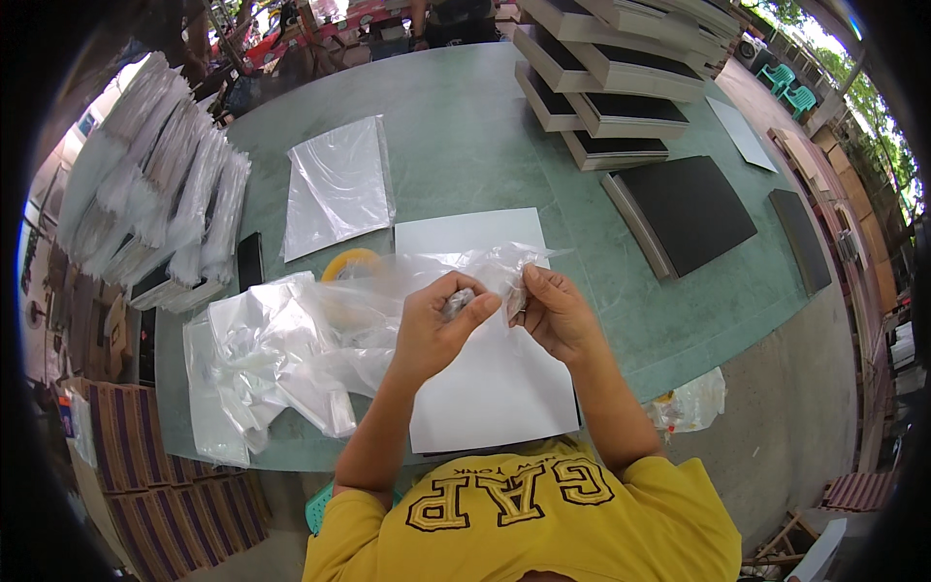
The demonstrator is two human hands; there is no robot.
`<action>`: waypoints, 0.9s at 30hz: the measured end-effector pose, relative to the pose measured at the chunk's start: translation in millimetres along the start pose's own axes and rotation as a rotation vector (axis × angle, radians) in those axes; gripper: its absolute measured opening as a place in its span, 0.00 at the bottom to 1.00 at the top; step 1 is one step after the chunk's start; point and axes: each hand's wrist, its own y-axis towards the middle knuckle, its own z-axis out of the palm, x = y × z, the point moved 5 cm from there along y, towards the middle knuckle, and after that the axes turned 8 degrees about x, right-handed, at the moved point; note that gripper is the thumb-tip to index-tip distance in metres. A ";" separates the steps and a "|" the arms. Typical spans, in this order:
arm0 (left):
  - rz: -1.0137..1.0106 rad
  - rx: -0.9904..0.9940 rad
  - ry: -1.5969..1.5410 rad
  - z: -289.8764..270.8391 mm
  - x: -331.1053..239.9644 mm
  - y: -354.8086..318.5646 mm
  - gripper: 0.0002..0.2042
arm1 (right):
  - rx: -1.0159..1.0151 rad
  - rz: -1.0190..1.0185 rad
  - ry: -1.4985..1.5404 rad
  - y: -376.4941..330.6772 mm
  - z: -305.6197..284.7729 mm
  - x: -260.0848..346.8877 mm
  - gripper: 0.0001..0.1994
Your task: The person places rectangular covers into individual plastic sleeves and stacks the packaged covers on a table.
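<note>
My left hand (438,323) is closed on a bunched part of a clear plastic bag (383,291). With thumb and fingers together, my right hand (553,310) pinches another crumpled part of the same film. The bag stretches to the left from my hands, over a yellow tape roll (350,263) that it partly covers. Beneath both hands lies a large white sheet (485,407). Left of my left arm is a loose pile of clear plastic bags (281,359), wrinkled and shiny.
A flat plastic-wrapped white pack (339,184) lies beyond the pile. Wrapped packs (160,184) are stacked high at the left. Black-covered thick blocks (621,107) form a tall stack at the far right, with another black block (689,213) nearer. The green table (465,107) has a curved-looking edge.
</note>
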 end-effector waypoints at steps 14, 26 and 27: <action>-0.078 0.063 -0.219 5.1 22.5 4.0 0.07 | -0.025 -0.124 -0.455 -11.9 -10.6 -13.6 0.09; 0.167 0.420 0.110 54.1 -0.3 24.9 0.11 | -0.326 -0.497 -0.305 -122.8 -3.4 -12.4 0.10; 0.244 0.540 0.143 89.0 -14.3 6.2 0.12 | -0.357 -0.522 -0.278 -137.4 0.0 -12.5 0.11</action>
